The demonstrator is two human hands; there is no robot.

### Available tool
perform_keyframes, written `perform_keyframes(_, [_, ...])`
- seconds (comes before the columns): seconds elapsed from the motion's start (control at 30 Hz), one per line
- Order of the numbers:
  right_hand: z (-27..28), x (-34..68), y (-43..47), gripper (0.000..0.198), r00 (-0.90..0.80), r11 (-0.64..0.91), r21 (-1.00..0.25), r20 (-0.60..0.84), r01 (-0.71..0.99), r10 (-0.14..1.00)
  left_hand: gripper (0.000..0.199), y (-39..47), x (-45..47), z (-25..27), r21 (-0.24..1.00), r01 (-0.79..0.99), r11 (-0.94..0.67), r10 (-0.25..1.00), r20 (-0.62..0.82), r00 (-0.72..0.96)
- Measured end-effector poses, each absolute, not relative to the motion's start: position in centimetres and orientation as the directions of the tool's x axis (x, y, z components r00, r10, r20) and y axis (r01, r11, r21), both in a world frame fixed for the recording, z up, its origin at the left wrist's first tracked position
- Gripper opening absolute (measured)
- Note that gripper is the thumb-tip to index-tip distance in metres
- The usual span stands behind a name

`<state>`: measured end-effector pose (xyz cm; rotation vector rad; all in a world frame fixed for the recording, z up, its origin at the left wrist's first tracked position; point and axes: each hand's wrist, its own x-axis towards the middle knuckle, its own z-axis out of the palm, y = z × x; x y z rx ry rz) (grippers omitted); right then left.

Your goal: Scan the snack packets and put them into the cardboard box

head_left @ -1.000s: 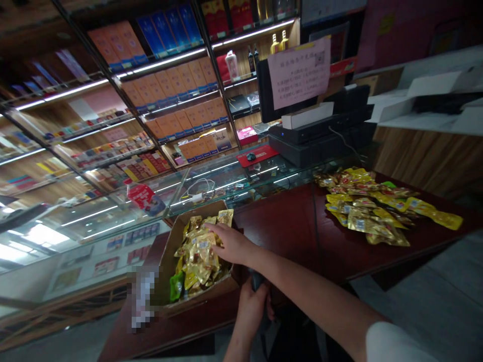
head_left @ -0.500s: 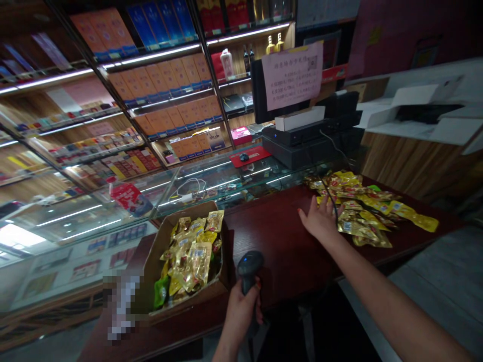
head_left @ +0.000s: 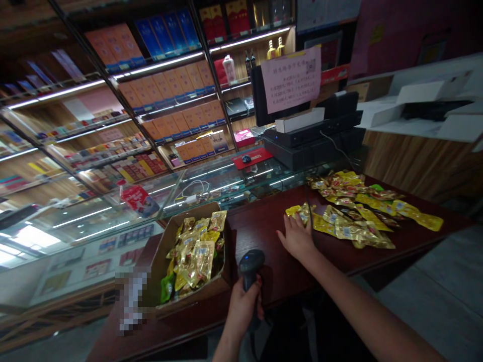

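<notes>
My left hand (head_left: 243, 304) is closed round the handle of a dark barcode scanner (head_left: 251, 262), held upright at the table's near edge. My right hand (head_left: 300, 239) reaches over the table with its fingers bent onto the near side of a gold foil snack packet (head_left: 298, 213); the thumb stands out to the left. To its right lies a loose pile of gold and yellow snack packets (head_left: 347, 229). An open cardboard box (head_left: 155, 266) on the left holds more such packets and a green one (head_left: 167, 287).
The dark red table (head_left: 260, 226) meets a glass display counter (head_left: 177, 188) behind it. A monitor with a pink paper sign (head_left: 290, 80) stands on the counter, near a mouse (head_left: 246, 159). The scanner's cable crosses beside my right hand. Shelves with boxes (head_left: 166, 88) fill the back.
My right hand has moved left from the pile, and a gold packet has come with it under the fingers. My left hand stays in place with the scanner.
</notes>
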<state>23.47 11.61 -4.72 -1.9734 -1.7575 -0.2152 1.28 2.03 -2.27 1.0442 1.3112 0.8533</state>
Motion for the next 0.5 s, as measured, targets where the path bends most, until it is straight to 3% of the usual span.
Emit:
perform_keyframes(0.2, [-5.9, 22.8, 10.2, 0.045, 0.020, 0.198, -0.350, 0.531, 0.915, 0.847, 0.040, 2.0, 1.3, -2.3, 0.945, 0.073, 0.320, 0.939, -0.327, 0.108])
perform_keyframes(0.4, [-7.2, 24.5, 11.0, 0.048, 0.320, -0.052, -0.448, 0.547, 0.893, 0.773, 0.040, 2.0, 1.3, -2.5, 0.945, 0.061, 0.321, 0.935, -0.326, 0.137])
perform_keyframes(0.5, [-7.5, 24.3, 11.4, 0.051, 0.347, -0.135, -0.416, 0.491, 0.899, 0.799, 0.041, 2.0, 1.2, -2.5, 0.943, 0.065, 0.327, 0.934, -0.333, 0.131])
